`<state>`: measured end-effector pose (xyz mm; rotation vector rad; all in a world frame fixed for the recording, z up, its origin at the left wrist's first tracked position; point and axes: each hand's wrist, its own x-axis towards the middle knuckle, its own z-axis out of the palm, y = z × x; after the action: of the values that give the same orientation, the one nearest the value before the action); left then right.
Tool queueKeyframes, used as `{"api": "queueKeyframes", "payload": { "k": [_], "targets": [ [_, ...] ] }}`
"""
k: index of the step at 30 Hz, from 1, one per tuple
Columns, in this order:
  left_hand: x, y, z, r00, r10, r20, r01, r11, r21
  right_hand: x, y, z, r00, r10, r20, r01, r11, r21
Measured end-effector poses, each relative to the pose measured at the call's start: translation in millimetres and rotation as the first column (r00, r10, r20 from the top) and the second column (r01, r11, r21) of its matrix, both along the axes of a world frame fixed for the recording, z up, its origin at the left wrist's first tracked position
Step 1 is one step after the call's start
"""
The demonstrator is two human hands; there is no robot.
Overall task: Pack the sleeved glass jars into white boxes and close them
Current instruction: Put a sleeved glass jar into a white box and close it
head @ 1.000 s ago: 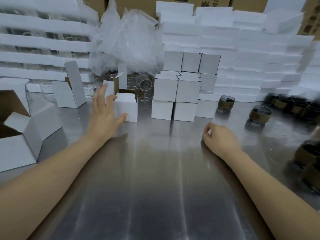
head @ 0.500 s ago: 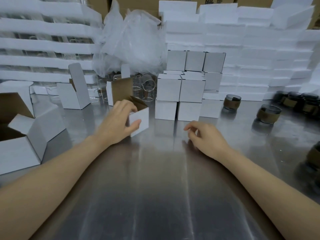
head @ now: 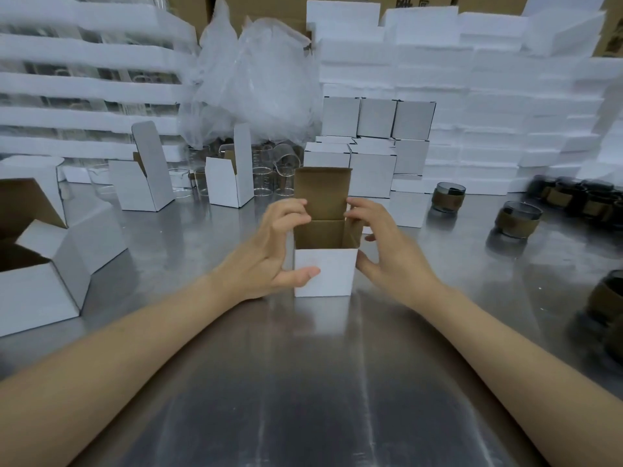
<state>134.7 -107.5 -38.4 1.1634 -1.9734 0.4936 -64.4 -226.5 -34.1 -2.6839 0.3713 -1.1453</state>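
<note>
The open white box (head: 325,271) stands upright on the steel table (head: 303,382) just in front of the stack of closed boxes (head: 374,170), mouth up, its lid flap raised vertically on the stack's side. The left hand (head: 266,251) grips its left wall, thumb on the near face, and the right hand (head: 394,251) clasps its right wall, fingers curled over the rim.

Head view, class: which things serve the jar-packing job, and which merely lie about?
Job: open white cardboard box, held by left hand and right hand; brown-sleeved dark glass jars; stacked closed white boxes.
Lying about: crumpled clear plastic bag; bare clear glass beakers; white foam slabs.
</note>
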Motion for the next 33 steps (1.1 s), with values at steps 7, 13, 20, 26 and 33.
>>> {"api": "queueKeyframes", "payload": {
  "k": [7,13,20,26,33],
  "targets": [
    [8,0,-2,0.924,0.337,-0.182,-0.293,0.928,0.23,-10,-8,-1,0.99,-0.122,-0.07,0.132,0.978,0.164],
    [9,3,-2,0.903,0.34,-0.264,-0.212,0.885,0.414,-5,0,0,0.981,-0.022,-0.195,0.106,0.896,0.431],
    [9,2,-4,0.93,0.311,-0.198,-0.203,0.88,0.43,-4,8,3,0.981,0.033,-0.189,0.064,0.871,0.486],
    [10,2,-3,0.935,0.281,-0.217,-0.145,0.86,0.489,-8,-4,-3,0.973,-0.006,-0.231,0.108,0.896,0.431],
    [9,6,0,0.923,0.274,-0.269,-0.1,0.849,0.52,-49,-67,-6,0.781,-0.599,-0.175,0.624,0.748,0.226]
  ]
}}
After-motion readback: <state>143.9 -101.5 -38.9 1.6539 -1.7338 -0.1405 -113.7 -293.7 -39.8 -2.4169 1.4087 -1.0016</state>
